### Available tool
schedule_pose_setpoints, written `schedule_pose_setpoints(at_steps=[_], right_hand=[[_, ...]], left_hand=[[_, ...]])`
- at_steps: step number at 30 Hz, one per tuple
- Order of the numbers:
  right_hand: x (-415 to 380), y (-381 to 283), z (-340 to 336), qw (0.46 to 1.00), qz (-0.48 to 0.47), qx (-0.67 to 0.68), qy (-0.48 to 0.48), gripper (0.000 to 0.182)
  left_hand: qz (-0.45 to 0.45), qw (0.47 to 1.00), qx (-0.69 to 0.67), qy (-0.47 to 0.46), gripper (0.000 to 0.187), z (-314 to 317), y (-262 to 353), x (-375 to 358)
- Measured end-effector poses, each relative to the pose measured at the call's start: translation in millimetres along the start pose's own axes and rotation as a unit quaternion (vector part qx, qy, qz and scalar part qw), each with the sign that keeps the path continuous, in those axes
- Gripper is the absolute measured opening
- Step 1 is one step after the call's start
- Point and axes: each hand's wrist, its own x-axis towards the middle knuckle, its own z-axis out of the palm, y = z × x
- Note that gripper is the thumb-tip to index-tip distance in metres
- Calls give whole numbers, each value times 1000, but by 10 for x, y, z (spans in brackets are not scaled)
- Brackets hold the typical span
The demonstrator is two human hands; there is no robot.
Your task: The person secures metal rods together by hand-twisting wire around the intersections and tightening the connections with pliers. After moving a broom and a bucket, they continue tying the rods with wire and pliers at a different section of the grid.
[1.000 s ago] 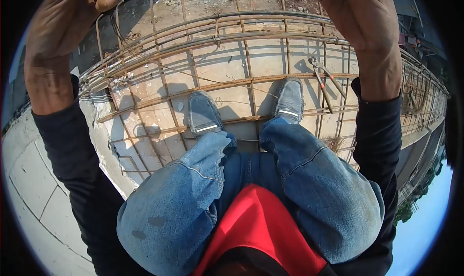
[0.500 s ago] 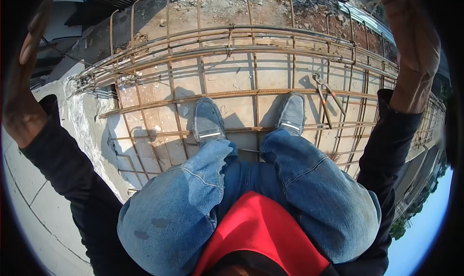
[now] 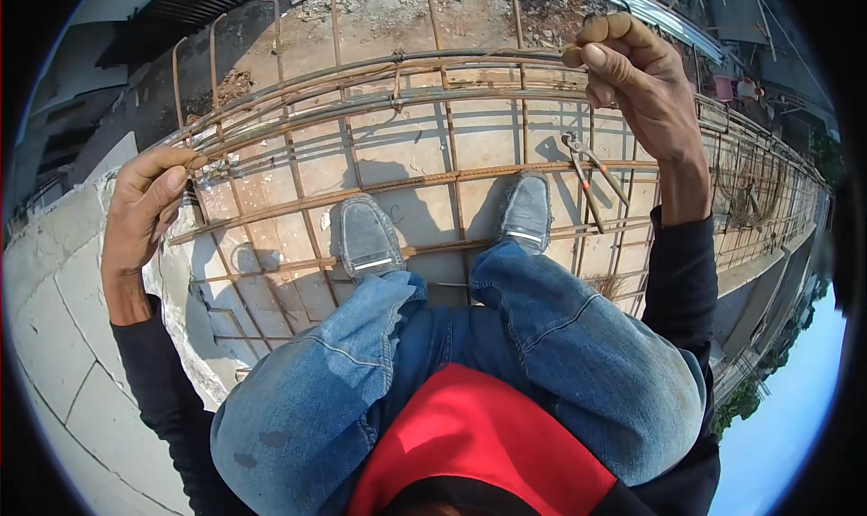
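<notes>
Reaching with curled right hand (image 3: 641, 83) to the right of the far steel bars (image 3: 492, 92), curled left hand (image 3: 140, 209) near their left end; cannot tell whether gripping anything.

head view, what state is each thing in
left hand, fingers curled, grip unclear
right hand, fingers bent, thumb and index tips close together
bars, rusty, crossed in a grid
pliers, lying down, handles spread, not held
shoes, worn, set apart
jeans, stained, bent at knees
</notes>
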Motion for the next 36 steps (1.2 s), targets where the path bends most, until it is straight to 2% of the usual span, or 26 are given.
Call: schedule_pose_setpoints(at_steps=[2, 3, 4, 5, 6, 8, 9, 11, 12, 14, 16, 17, 18, 19, 20, 21, 22, 23, 25, 26, 27, 28, 30, 32, 34, 36], right_hand=[[-188, 175, 172, 982, 87, -129, -105, 18], [-263, 269, 297, 955, 139, -197, -172, 17], [-346, 380, 421, 916, 188, -263, -238, 15], [-483, 589, 527, 919, 153, -241, -272, 14], [-604, 792, 615, 920, 116, -220, -303, 14], [-741, 962, 756, 917, 189, -188, -297, 15], [-772, 977, 794, 917, 179, -190, -302, 15], [-848, 1083, 907, 918, 174, -200, -296, 14], [-861, 1105, 963, 919, 165, -210, -289, 14], [-786, 1029, 1071, 915, 139, -243, -291, 14], [-697, 1072, 1160, 936, 83, -225, -257, 15], [-604, 1023, 1187, 936, 120, -205, -262, 18], [-566, 1094, 1200, 934, 75, -238, -255, 18], [-483, 1032, 1188, 932, 87, -241, -257, 18], [-383, 945, 1159, 929, 97, -246, -257, 18], [-347, 961, 1103, 929, 106, -244, -257, 18], [-324, 987, 1021, 917, 97, -243, -302, 18], [-316, 1014, 964, 903, 87, -241, -345, 19], [-400, 1142, 952, 900, 82, -266, -336, 21], [-441, 1199, 953, 897, 70, -294, -324, 22], [-418, 1114, 976, 925, 76, -263, -263, 29], [-424, 1103, 948, 927, 87, -258, -256, 29], [-485, 1134, 868, 963, 136, -221, -71, 36], [-608, 1209, 742, 950, 164, -267, -3, 35], [-758, 1269, 685, 936, 194, -293, 28, 32], [-934, 1387, 684, 928, 245, -282, 21, 30]], left_hand=[[-25, 995, 87, -48, 26, 130, -473, -59], [-143, 973, 151, -102, 26, 224, -485, -111], [-135, 961, 217, -108, 22, 313, -678, -182], [-128, 944, 282, -114, 18, 402, -870, -251], [-131, 944, 280, -114, 18, 418, -996, -259], [-158, 943, 215, -198, 22, 463, -1463, -272], [-158, 943, 213, -200, 22, 429, -1634, -301], [-313, 912, 120, -236, 30, 363, -1884, -397], [-315, 912, 115, -236, 30, 422, -1845, -388], [-61, 920, 277, -270, 41, 672, -1554, -298], [-6, 938, 278, -208, 53, 1193, -1069, -62], [67, 947, 248, -192, 56, 1469, -998, 96], [123, 950, 222, -181, 49, 1745, -995, 263], [179, 949, 194, -171, 43, 1962, -1006, 405], [174, 950, 189, -178, 43, 2081, -979, 524], [124, 960, 125, -218, 35, 2170, -937, 634], [74, 962, 62, -256, 29, 2205, -911, 701], [72, 960, 59, -263, 29, 2208, -899, 728], [-15, 941, 68, -330, 23, 2221, -888, 748], [-19, 938, 69, -339, 23, 2238, -941, 763], [5, 954, 62, -294, 23, 2257, -1010, 773], [28, 966, 54, -250, 24, 2261, -1074, 783], [32, 965, 54, -254, 23, 2218, -1171, 792], [35, 966, 51, -250, 23, 2160, -1251, 770], [-19, 953, 87, -289, 22, 2129, -1395, 732], [-4, 956, 67, -285, 22, 2157, -1536, 623]])
